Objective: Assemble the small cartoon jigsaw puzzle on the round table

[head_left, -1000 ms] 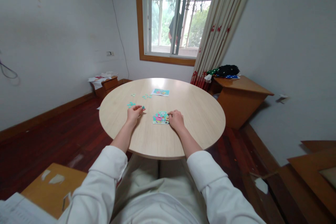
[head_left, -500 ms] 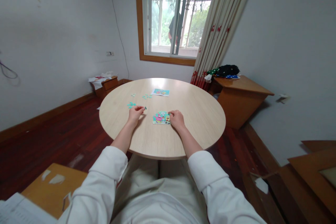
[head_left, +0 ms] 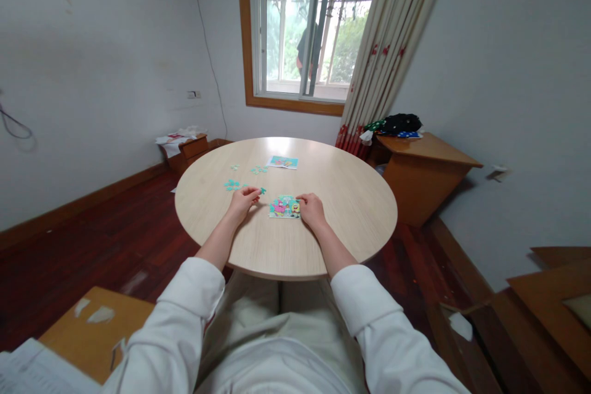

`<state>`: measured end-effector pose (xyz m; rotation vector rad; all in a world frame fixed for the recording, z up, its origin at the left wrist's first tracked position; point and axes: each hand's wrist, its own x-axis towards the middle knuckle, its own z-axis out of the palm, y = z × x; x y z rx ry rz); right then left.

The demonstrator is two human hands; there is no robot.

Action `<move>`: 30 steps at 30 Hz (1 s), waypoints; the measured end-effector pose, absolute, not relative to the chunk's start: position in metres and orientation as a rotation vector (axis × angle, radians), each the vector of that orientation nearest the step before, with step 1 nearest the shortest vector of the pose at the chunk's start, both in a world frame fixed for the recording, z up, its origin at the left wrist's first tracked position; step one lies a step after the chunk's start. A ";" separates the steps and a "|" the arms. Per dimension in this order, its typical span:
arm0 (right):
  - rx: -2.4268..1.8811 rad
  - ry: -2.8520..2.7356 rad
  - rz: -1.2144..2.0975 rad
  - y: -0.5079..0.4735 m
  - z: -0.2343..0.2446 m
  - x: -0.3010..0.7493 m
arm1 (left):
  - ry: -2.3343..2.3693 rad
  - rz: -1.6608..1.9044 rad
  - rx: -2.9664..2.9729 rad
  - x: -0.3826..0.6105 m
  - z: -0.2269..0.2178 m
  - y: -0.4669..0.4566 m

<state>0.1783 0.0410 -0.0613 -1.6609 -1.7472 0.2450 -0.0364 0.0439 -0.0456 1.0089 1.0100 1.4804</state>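
Note:
A small teal jigsaw piece (head_left: 263, 191) is pinched between the fingertips of my left hand (head_left: 244, 202), which hovers just left of the partly assembled jigsaw puzzle (head_left: 285, 207). Cartoon figures in pink and yellow on teal show on that puzzle, lying flat. My right hand (head_left: 313, 209) has its fingers curled against the puzzle's right edge, with the index fingertip at the upper right corner. Loose teal pieces (head_left: 232, 184) lie beyond my left hand. Farther back are more loose pieces (head_left: 258, 169) and a printed picture sheet (head_left: 283, 162).
The round wooden table (head_left: 351, 197) stands in front of me. A wooden desk (head_left: 422, 166) with cloths on it is at the right, below a curtain (head_left: 392, 31). Another wooden surface (head_left: 111, 338) with papers is at lower left. A person (head_left: 302, 49) is visible through the window.
My left hand has moved slightly right with the jigsaw piece, closer to the puzzle. My right hand stays at the puzzle's right edge.

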 end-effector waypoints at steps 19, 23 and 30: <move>-1.579 -1.560 0.340 0.040 -0.059 0.181 | 0.975 1.400 0.929 -0.038 -0.045 0.042; -1.562 -1.530 0.346 0.040 -0.059 0.180 | 0.981 1.401 0.933 -0.037 -0.044 0.042; -1.566 -1.526 0.351 0.041 -0.060 0.181 | 0.993 1.402 0.937 -0.036 -0.043 0.041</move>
